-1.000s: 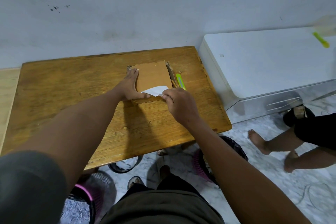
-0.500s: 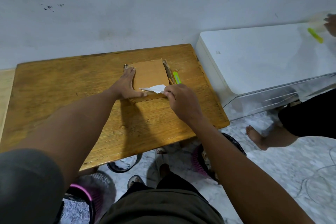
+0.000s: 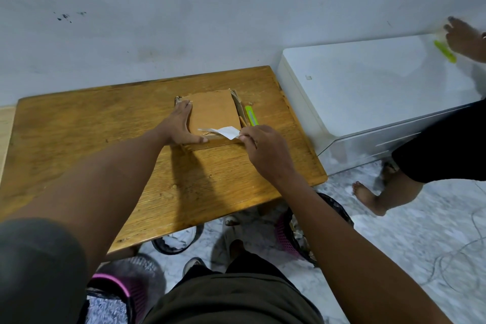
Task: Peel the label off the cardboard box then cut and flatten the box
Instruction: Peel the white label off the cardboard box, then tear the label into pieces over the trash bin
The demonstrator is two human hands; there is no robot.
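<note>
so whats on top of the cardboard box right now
The left hand lies flat on the cardboard box, pressing its left side. A partly peeled white label lifts off the near edge, pinched by the right hand. Whatever is under the palm is hidden.

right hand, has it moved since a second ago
Yes. The right hand has pulled the white label rightward, toward the box's right edge by the green cutter.

Brown cardboard box (image 3: 213,110) lying flat, white label (image 3: 226,132) half-peeled
</note>
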